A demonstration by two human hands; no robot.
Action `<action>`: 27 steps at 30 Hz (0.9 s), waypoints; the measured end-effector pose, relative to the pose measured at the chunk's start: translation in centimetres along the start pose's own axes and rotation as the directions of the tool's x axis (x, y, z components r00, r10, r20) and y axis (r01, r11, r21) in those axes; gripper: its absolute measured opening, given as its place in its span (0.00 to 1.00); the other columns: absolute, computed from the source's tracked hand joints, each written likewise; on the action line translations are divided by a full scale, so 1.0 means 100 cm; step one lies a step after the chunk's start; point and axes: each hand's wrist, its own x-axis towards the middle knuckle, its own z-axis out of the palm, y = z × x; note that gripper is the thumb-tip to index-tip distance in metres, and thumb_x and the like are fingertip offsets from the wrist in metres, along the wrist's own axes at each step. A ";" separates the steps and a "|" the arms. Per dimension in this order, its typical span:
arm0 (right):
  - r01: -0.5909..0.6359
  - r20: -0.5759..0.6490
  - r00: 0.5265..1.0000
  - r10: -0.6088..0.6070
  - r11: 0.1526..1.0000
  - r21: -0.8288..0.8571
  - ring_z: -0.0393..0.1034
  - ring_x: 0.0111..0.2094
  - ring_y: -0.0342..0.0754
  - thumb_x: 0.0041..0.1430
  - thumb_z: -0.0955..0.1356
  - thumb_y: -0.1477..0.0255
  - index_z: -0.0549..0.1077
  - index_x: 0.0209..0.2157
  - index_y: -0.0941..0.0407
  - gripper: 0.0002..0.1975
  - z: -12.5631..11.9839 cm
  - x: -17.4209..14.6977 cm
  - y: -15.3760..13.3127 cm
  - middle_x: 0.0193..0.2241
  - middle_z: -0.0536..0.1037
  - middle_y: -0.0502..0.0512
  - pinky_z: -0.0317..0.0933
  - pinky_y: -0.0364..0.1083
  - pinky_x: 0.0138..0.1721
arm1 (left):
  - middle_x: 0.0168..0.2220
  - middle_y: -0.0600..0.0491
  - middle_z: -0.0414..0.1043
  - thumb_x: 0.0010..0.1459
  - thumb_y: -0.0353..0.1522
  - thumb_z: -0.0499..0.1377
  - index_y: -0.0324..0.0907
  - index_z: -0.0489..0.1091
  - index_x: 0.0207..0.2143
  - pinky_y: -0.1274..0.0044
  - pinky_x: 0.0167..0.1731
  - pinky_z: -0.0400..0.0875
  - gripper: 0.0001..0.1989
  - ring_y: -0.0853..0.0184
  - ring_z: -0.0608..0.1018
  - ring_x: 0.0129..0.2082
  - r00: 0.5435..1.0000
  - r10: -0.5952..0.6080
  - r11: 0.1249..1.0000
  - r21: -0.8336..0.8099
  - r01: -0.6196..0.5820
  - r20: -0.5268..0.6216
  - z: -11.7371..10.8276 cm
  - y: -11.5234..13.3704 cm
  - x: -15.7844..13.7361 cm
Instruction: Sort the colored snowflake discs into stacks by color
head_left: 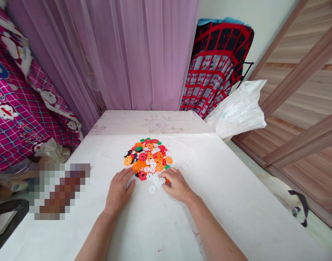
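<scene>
On the left, a pink checked cloth (32, 90) is hanging beyond the edge of the white-covered table (222, 188); next, the left hand (119, 190) is resting at the near left of the pile of notched discs (142, 156), its thumb standing apart from its fingers and its fingertips reaching the nearest orange disc (136, 167); it is not visibly pinching anything. The pile itself is lying in the middle of the table, red, orange, white, green and black discs overlapping; on its near side some white discs (153, 188) are spilling out between the two hands. To the right, the right hand (178, 185) is curling over the near right edge, thumb and fingers bent beside those white discs; whether it is gripping one cannot be told. Farther right, a lone white disc (184, 166) is lying apart; beyond the table's far right edge a white bag (242, 105) is standing. The step in hand seems to be working the loose white discs; picking one out would be calling for a fine fingertip pinch, freeing it from overlapping neighbours without dragging them along.
</scene>
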 end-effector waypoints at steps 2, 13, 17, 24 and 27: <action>-0.017 -0.031 0.999 0.017 1.000 0.003 0.67 0.44 0.48 0.46 0.66 0.82 0.74 0.39 0.51 0.18 0.000 0.000 0.001 0.38 0.78 0.49 0.58 0.49 0.48 | 0.56 0.48 0.70 0.62 0.39 0.49 0.46 0.70 0.52 0.57 0.57 0.63 0.20 0.55 0.70 0.57 1.000 0.003 1.000 0.001 -0.003 0.003 0.000 0.000 0.000; -0.415 -0.448 0.784 0.430 0.899 0.138 0.69 0.43 0.53 0.47 0.67 0.66 0.72 0.41 0.53 0.16 -0.049 -0.026 0.087 0.39 0.77 0.55 0.62 0.52 0.45 | 0.56 0.48 0.70 0.62 0.39 0.48 0.45 0.70 0.52 0.57 0.56 0.63 0.20 0.55 0.70 0.57 1.000 0.025 1.000 0.002 -0.025 -0.012 0.001 -0.003 0.001; -0.433 -0.387 0.807 0.445 0.893 0.123 0.69 0.43 0.51 0.47 0.66 0.67 0.73 0.40 0.52 0.16 -0.046 -0.028 0.091 0.39 0.78 0.53 0.63 0.51 0.44 | 0.56 0.47 0.71 0.62 0.39 0.48 0.45 0.71 0.52 0.56 0.56 0.63 0.20 0.55 0.71 0.57 1.000 0.018 1.000 0.010 -0.018 -0.010 0.002 -0.004 0.000; -0.395 -0.386 0.840 0.381 0.918 0.044 0.70 0.42 0.50 0.47 0.66 0.70 0.73 0.39 0.52 0.15 -0.035 -0.020 0.082 0.37 0.78 0.52 0.62 0.51 0.47 | 0.56 0.48 0.70 0.62 0.39 0.48 0.45 0.70 0.52 0.57 0.56 0.63 0.20 0.55 0.70 0.57 1.000 0.025 1.000 0.010 -0.025 -0.015 0.002 -0.003 0.000; -0.385 -0.375 0.852 0.365 0.923 0.023 0.71 0.42 0.50 0.48 0.67 0.70 0.73 0.39 0.51 0.14 -0.034 -0.018 0.083 0.37 0.79 0.52 0.63 0.51 0.46 | 0.56 0.48 0.70 0.62 0.39 0.48 0.45 0.70 0.52 0.57 0.56 0.63 0.20 0.55 0.70 0.57 1.000 0.016 1.000 0.010 -0.016 -0.002 0.002 -0.003 0.000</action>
